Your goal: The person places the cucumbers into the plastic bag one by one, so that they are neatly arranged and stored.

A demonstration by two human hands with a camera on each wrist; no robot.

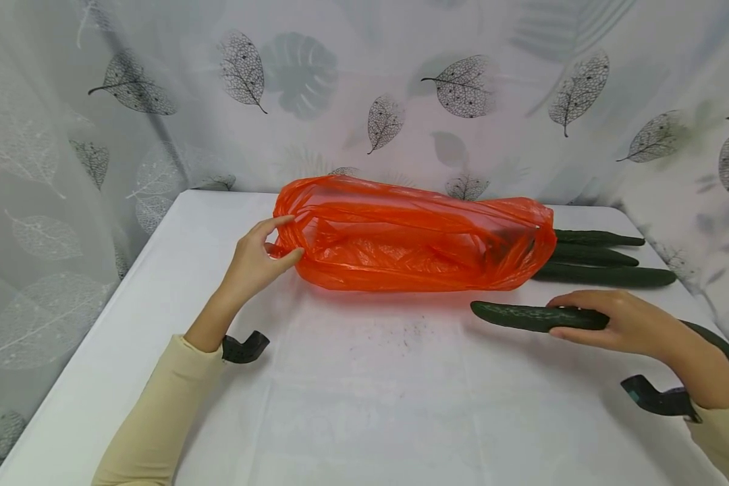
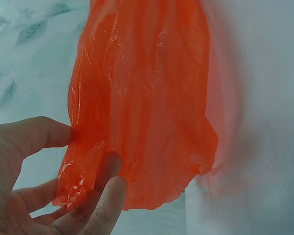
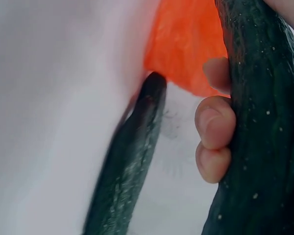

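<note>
A red, see-through plastic bag (image 1: 395, 236) lies stretched sideways at the back of the table. At its bunched left end my left hand (image 1: 258, 260) grips the plastic, thumb and fingers around it; the left wrist view shows the crumpled bag (image 2: 142, 107) between the fingers (image 2: 108, 205). My right hand (image 1: 619, 324) holds a dark green cucumber (image 1: 513, 316) near the bag's right front, its tip pointing left. Close up in the right wrist view, fingertips (image 3: 215, 122) wrap the held cucumber (image 3: 264, 127). Dark shapes show through the bag's right end.
Three more cucumbers (image 1: 607, 277) stick out past the bag's right end, side by side on the white table (image 1: 370, 405). A leaf-patterned curtain (image 1: 352, 88) hangs behind. Black straps with mounts (image 1: 243, 347) sit at both wrists.
</note>
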